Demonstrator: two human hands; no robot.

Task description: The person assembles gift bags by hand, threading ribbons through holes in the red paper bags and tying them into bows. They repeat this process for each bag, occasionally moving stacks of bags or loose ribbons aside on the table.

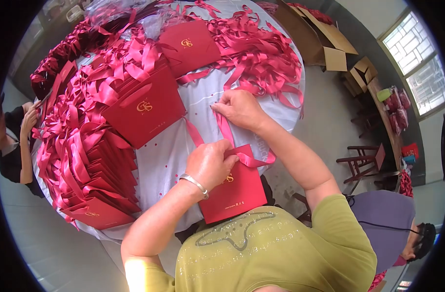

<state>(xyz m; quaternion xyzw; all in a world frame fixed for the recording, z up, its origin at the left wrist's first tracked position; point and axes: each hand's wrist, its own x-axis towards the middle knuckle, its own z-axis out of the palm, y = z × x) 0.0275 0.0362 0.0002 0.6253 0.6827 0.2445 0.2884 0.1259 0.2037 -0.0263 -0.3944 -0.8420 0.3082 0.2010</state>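
A red paper gift bag (pixel 234 194) with gold lettering lies close against my body at the table's near edge. My left hand (pixel 210 163) is closed at the bag's top edge, its fingers and thumb pinching the pink-red ribbon (pixel 254 160) there. Further out over the table, my right hand (pixel 239 109) pinches a raised length of the same ribbon, which runs down toward the left hand. Another ribbon stretch shows left of it, above my left hand. What lies under my left fingers is partly hidden.
Stacked red gift bags (pixel 144 112) with ribbons fill the table's left side. A loose ribbon heap (pixel 261 58) lies at the far right. Across the left edge, another person's hands (pixel 30 119) work at bags. A second person (pixel 385 219) sits behind right, near a wooden stool (pixel 363 160) and cardboard boxes (pixel 324 39).
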